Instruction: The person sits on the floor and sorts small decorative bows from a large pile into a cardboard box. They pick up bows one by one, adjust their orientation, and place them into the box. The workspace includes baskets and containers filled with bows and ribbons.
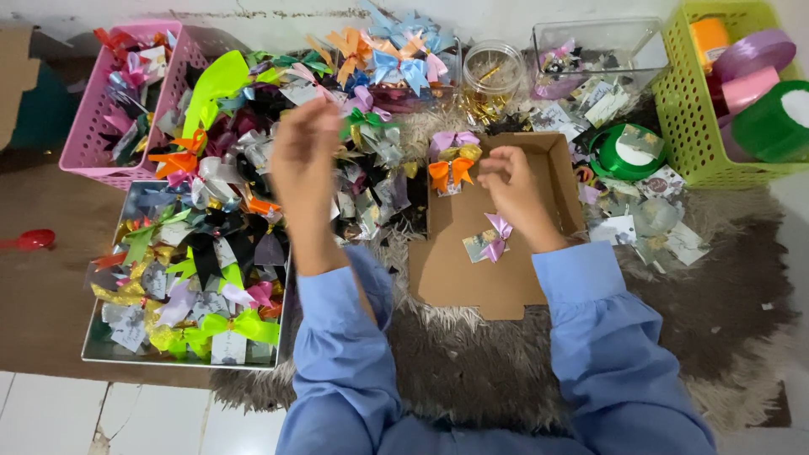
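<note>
From the head camera, the left hand (303, 160) hangs blurred above the heap of ribbon bows (253, 168) at about ten o'clock; whether it holds anything cannot be told. The right hand (514, 190) hovers over the cardboard sheet (472, 278) near centre, fingers curled narrow, its grip unclear. A lilac bow on a card (490, 240) lies just below it at six o'clock; an orange bow (451, 173) sits at its nine o'clock. A green basket (699, 126) stands at two o'clock.
</note>
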